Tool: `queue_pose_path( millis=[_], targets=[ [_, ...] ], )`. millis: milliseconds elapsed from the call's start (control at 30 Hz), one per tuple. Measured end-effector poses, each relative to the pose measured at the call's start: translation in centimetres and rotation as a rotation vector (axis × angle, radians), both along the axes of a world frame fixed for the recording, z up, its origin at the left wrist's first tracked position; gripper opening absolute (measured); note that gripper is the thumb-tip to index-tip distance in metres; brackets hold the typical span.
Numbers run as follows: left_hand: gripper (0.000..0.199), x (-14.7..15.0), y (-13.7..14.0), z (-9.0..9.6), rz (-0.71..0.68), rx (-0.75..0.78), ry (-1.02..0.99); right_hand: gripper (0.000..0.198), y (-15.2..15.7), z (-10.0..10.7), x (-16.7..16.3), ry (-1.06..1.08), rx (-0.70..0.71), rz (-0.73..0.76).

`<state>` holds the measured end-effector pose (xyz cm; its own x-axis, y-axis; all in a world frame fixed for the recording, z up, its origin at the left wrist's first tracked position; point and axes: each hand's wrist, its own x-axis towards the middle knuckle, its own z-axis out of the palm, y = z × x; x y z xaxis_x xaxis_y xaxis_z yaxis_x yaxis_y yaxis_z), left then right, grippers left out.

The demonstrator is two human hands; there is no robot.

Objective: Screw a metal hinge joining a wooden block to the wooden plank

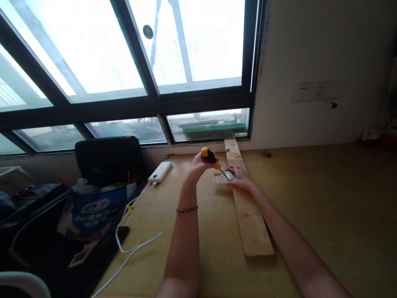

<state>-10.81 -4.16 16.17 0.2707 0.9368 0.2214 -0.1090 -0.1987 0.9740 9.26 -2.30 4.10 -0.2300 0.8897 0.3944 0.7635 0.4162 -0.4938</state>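
Observation:
My left hand (197,166) is wrapped round the yellow and black handle of a screwdriver (209,156). The shaft slants down to the right, and its tip meets a small metal hinge (230,175). Thumb and fingers of my right hand (242,179) grip around that hinge from the right side. Beneath lies a long wooden plank (252,225), running away from me towards the window. A short piece of wood (218,178) sticks out to the left of the plank under the hinge. Any screw at the tip is too small to make out.
The wooden table (310,207) stretches to the wall. A white power bank (160,172) with a white cable (124,248) lies on its left side. Left of the table stand a black chair (108,159) and a blue bag (93,211). The window (198,99) is behind.

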Motion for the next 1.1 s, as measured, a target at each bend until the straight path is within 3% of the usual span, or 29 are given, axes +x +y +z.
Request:
queue_pose_path(
  millis=[300,700,833,1100],
  targets=[
    [0.033,-1.7,-1.0,0.1,-0.305,0.102,0.072,0.069,-0.1,0.0,0.0,0.001,0.014,-0.013],
    [0.025,-2.5,-1.4,0.3,-0.401,0.175,0.201,0.068,-0.1,0.0,-0.1,0.018,0.004,-0.017],
    [0.033,-2.2,-1.4,0.3,-0.331,0.154,0.172,0.068,-0.1,0.2,-0.2,0.008,-0.004,-0.021],
    [0.036,-1.9,-0.9,0.8,0.046,0.097,0.029,0.068,-0.2,0.3,-0.2,0.029,-0.005,-0.014]
  ],
)
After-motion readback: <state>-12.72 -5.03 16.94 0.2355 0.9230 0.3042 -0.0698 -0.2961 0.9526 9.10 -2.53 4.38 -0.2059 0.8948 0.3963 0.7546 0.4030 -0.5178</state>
